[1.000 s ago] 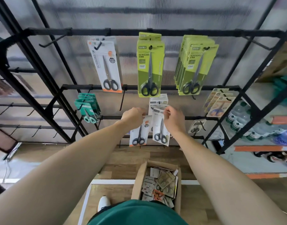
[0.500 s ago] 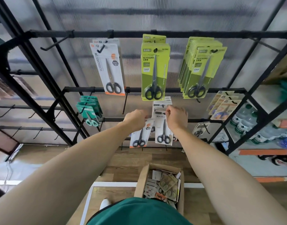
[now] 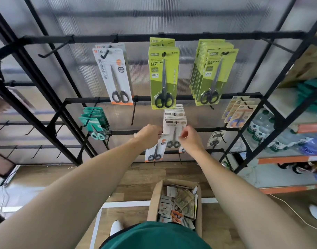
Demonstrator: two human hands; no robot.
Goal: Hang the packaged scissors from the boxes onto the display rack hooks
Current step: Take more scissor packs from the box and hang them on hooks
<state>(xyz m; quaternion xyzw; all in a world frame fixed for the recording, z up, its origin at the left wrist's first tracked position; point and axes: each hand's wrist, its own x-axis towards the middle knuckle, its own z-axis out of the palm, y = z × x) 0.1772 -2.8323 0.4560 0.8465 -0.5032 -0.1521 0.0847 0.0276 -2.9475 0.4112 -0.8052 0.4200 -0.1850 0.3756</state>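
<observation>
Rack (image 3: 172, 35): scissors pack (image 3: 155, 150) under left hand (image 3: 148, 134)

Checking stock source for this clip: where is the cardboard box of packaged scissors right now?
In the head view, the cardboard box stands open on the wooden floor at bottom centre, below the display rack and directly before the person.

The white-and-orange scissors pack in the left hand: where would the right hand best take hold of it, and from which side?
Pinch the scissors pack by its flat card edge near the top, coming from its right. The left hand already holds that top corner, the pack hangs down freely, and the right hand sits just beside it.
</observation>
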